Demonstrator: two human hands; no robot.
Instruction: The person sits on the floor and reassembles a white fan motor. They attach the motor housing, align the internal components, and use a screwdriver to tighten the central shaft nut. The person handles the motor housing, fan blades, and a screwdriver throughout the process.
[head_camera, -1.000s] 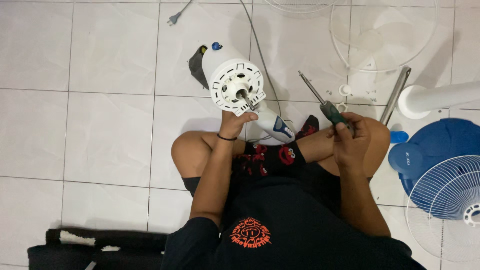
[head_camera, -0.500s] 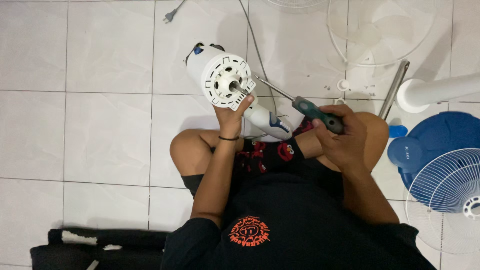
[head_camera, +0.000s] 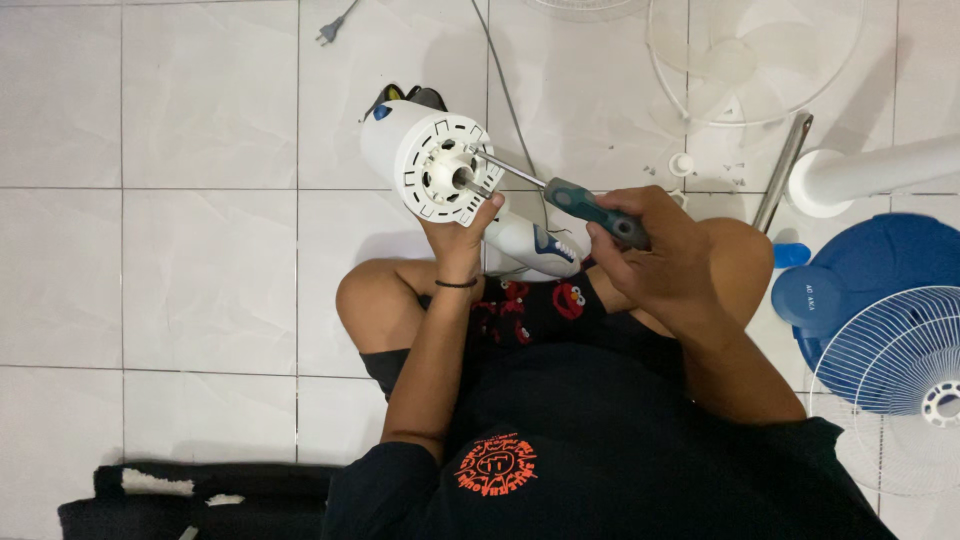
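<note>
You sit cross-legged on a floor (head_camera: 150, 270) of large white tiles, looking straight down at your lap. Nearest you, at the lower left edge, a dark bag (head_camera: 200, 495) lies on the tiles. Your knees frame the work, in black shorts with red cartoon faces.

Your left hand (head_camera: 460, 225), a thin black band at its wrist, is closed on the underside of the white motor housing (head_camera: 420, 150), thumb up against the rim of its round slotted face. The housing is raised above your left knee, its face turned toward you, its neck (head_camera: 530, 243) running down to your lap.

Your right hand (head_camera: 655, 250) is wrapped in a fist round the blue-green handle of a screwdriver (head_camera: 560, 190). The shaft slants up and left, and its tip sits on the housing's face just beside the central shaft.

To your right a blue base (head_camera: 860, 290) lies on the floor, with a white wire grille (head_camera: 900, 390) over its near edge and a white pole (head_camera: 870, 175) beyond it. A metal rod (head_camera: 782, 170) lies just beside the pole. Farther off are clear fan blades (head_camera: 750, 60); a grey cord (head_camera: 500, 80) runs up from the housing, and a plug (head_camera: 328, 32) lies by the top edge.
</note>
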